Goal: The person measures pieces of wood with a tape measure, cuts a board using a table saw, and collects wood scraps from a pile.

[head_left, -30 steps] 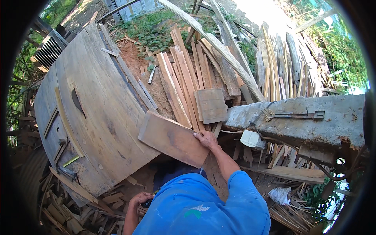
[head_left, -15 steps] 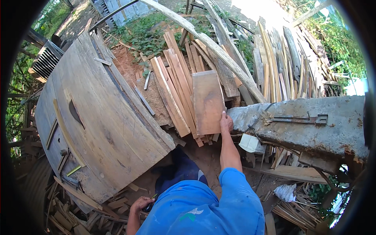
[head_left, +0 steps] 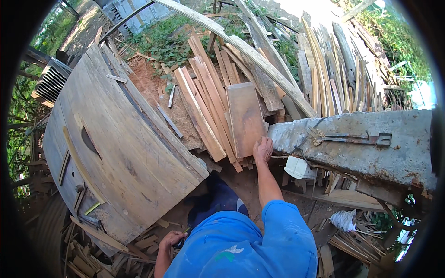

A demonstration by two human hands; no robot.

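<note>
My right hand (head_left: 263, 149) grips the lower right edge of a reddish-brown wooden board (head_left: 245, 118), fingers curled on it. The board lies lengthwise over a bundle of sawn planks (head_left: 206, 113), just left of the end of a concrete beam (head_left: 352, 143). My left hand (head_left: 174, 238) is low beside my blue shirt, closed around something small and dark, mostly hidden.
A large weathered wooden worktop (head_left: 109, 157) with loose strips and a slot fills the left. Upright offcuts (head_left: 324, 78) lean at the back right, under long slanting timbers (head_left: 273, 65). A white box (head_left: 299, 167) sits below the beam. Scrap wood (head_left: 88, 259) covers the ground.
The board has swung from lying crosswise by the worktop to lengthwise on the plank bundle, moving away from me. My right hand has moved right and forward with it.
</note>
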